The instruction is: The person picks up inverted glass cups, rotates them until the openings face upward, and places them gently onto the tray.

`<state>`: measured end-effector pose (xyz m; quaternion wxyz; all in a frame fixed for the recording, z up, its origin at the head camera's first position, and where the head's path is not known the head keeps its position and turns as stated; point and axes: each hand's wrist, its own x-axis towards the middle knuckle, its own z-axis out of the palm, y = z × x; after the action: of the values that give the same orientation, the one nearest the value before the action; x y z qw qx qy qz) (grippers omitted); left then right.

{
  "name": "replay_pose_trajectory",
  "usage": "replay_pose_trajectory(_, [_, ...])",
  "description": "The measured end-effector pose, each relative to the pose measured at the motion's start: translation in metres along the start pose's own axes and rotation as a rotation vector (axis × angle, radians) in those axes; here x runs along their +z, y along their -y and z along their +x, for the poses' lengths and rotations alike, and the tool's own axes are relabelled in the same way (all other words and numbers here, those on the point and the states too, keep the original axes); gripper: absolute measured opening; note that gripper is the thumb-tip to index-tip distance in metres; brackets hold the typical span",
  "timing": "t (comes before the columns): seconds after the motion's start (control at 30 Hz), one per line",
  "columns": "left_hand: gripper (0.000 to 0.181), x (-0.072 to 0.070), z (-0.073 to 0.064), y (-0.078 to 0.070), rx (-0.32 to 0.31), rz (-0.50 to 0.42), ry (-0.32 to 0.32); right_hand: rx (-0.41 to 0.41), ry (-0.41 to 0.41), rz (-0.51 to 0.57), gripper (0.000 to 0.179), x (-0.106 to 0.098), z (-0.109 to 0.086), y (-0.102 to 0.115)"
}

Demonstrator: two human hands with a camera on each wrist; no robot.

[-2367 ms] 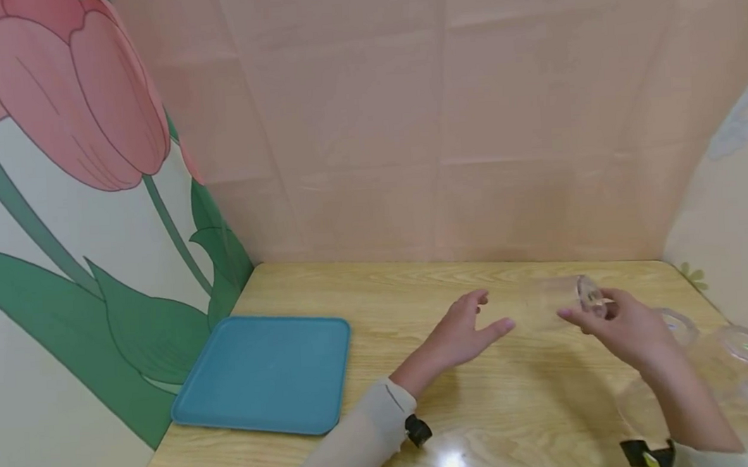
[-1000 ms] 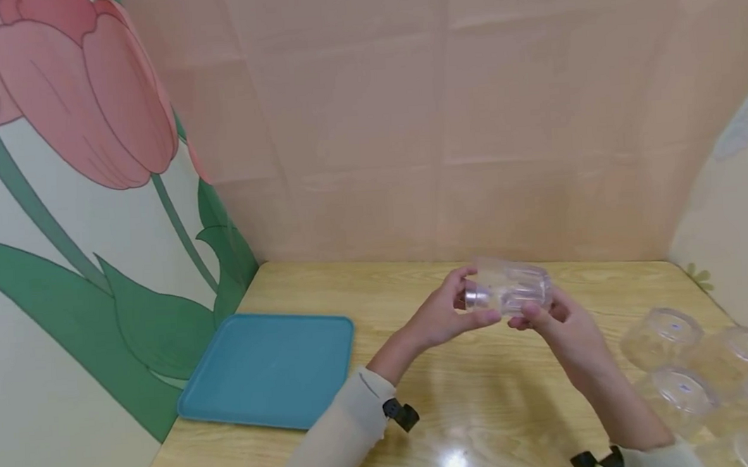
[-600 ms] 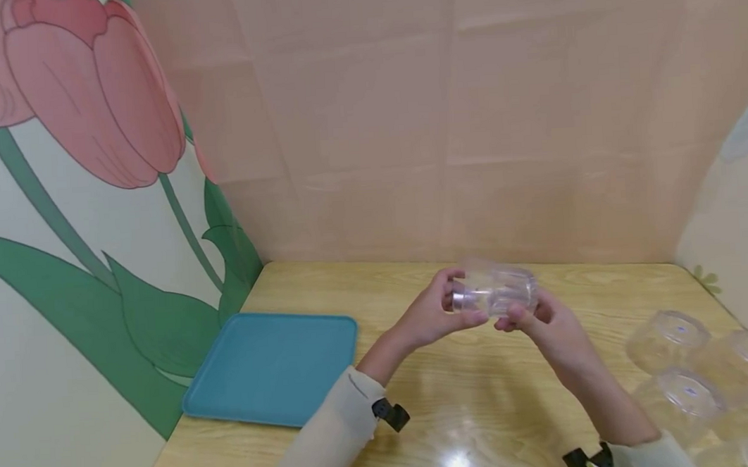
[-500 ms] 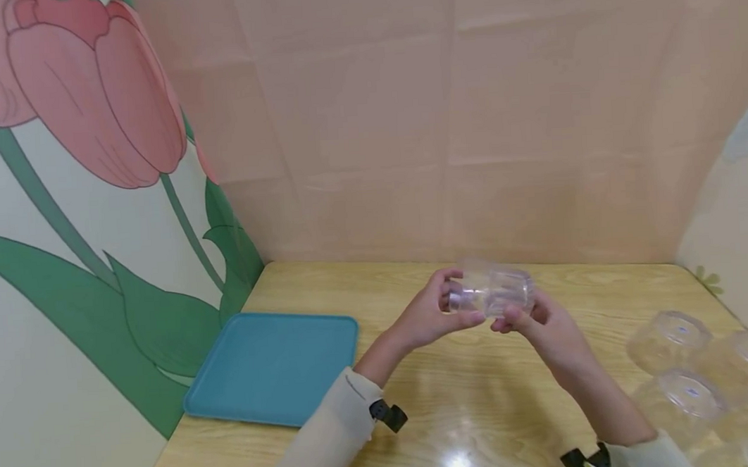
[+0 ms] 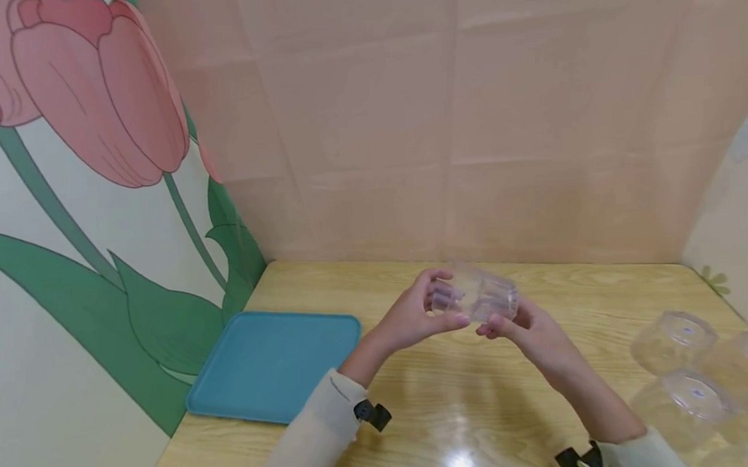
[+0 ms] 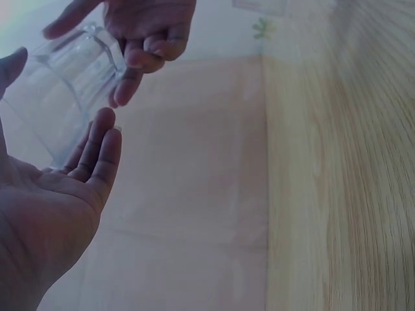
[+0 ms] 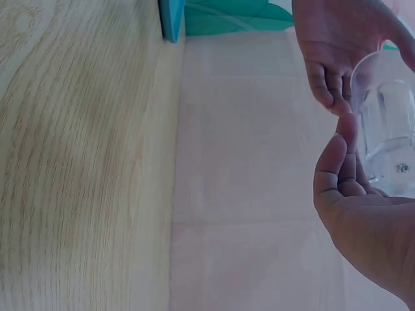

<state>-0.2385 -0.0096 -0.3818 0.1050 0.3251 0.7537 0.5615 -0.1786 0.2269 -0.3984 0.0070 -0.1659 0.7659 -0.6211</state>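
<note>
A person's two hands hold a clear cup point(image 5: 479, 297) on its side, in the air above the table to the right of a blue tray point(image 5: 273, 366). The left hand point(image 5: 410, 316), the nearer of the two to the tray, has thumb and fingers about the cup's mouth end, which faces toward the tray. The right hand point(image 5: 534, 331), farther from the tray, grips the base end between thumb and fingers; a small dark mark shows near that base in the right wrist view. Pale sleeves point(image 5: 308, 434) with black wrist devices point(image 5: 372, 415) cover the forearms, the left sleeve passing just beside the tray's near right corner. Well to the right of the tray, a group of clear cups point(image 5: 675, 345) stands upside down on the wood-grain table point(image 5: 446, 392), blue and green spots on some bases, the nearest cut off by the picture's edge. Beyond the tray hangs a creased pinkish sheet point(image 5: 368, 121); to the tray's left, a wall point(image 5: 33, 385) bears large painted pink tulips point(image 5: 100, 100) and green leaves.
</note>
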Motion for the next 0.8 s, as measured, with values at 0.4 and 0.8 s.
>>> replay_pose_trajectory(0.4, [0.081, -0.021, -0.012, 0.009, -0.025, 0.075, -0.039, 0.036, 0.016, -0.121, 0.066, -0.011, 0.004, 0.003])
replay_pose_trajectory(0.8, [0.081, -0.040, -0.022, 0.016, -0.040, 0.132, -0.087, 0.010, 0.025, -0.238, 0.063, -0.030, -0.006, 0.006])
